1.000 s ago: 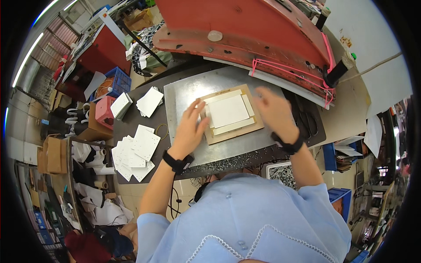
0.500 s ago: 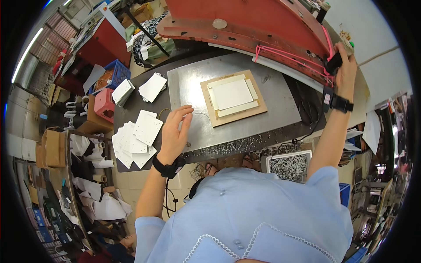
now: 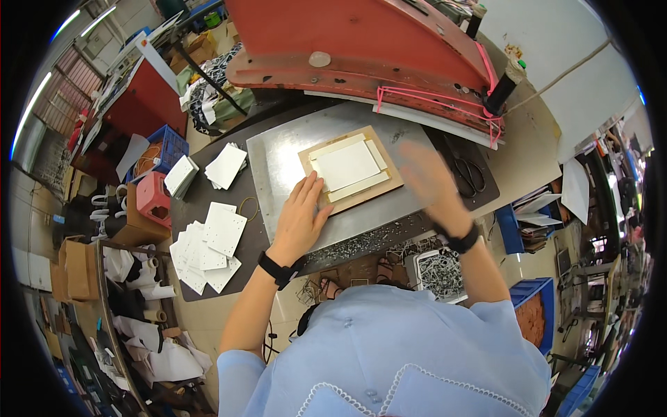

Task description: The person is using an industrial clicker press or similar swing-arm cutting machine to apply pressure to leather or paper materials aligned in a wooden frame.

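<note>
On a shiny metal plate (image 3: 267,163) lies a tan board (image 3: 303,161) with cream strips around its top. A white rectangular sheet (image 3: 347,167) rests in the middle of those strips. My left hand (image 3: 299,217) is open, its fingertips at the board's near left edge. To the right of the board, over the plate, my right hand (image 3: 432,182) is smeared by motion, so its fingers do not show clearly. Loose white cards with small holes (image 3: 226,229) are spread left of the plate. Two stacks of white cards, one (image 3: 226,165) nearer the plate, sit behind them.
A big red machine beam (image 3: 361,42) spans the far side, with pink cord (image 3: 431,97) and a black handle (image 3: 504,87) at its right. Scissors (image 3: 470,177) lie right of the plate. Small scraps (image 3: 361,236) litter the near edge; a white bin of scraps (image 3: 439,274) stands below.
My right hand has let go of the black handle and come down left beside the board. My left hand has moved right onto the board's edge. The whole view has shifted.
</note>
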Motion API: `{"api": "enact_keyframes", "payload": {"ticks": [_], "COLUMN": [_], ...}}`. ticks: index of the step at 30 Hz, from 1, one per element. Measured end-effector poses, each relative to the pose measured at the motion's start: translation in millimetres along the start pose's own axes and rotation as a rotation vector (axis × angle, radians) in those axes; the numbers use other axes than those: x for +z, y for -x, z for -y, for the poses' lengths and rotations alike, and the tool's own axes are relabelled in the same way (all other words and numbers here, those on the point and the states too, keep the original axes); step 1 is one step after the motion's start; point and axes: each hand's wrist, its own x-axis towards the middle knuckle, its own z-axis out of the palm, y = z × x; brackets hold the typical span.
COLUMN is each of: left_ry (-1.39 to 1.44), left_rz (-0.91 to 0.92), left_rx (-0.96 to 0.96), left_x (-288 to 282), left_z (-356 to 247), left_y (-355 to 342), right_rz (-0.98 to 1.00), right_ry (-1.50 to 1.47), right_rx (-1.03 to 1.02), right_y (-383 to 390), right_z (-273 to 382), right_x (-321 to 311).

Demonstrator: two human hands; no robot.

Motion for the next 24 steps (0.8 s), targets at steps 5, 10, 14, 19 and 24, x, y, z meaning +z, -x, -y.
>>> {"api": "enact_keyframes", "payload": {"ticks": [5,10,14,19,24], "left_ry": [-0.012,-0.079,-0.114,-0.141,-0.127], "left_rz": [0.034,0.042,0.046,0.058,0.054], "left_rx": [-0.007,0.026,0.018,0.008,0.004], "left_x": [4.0,4.6,6.4,5.0,6.7], "left_z": [-1.3,-5.9,-6.6,-9.1,-7.6], "left_y": [-1.4,-4.7,-5.2,-7.2,-7.1], "right_rz": [0.223,0.245,0.220,0.238,0.265], "right_ry": [0.111,0.189,0.177,0.143,0.056], "right_rx": [-0.042,-0.066,-0.086,-0.047,-0.008], "right_y": [8.8,8.4,6.1,4.5,3.7], "right_z": [30.2,14.7,13.7,16.2,12.1], "right_x": [44.2,57.0,55.9,55.2,54.2]}}
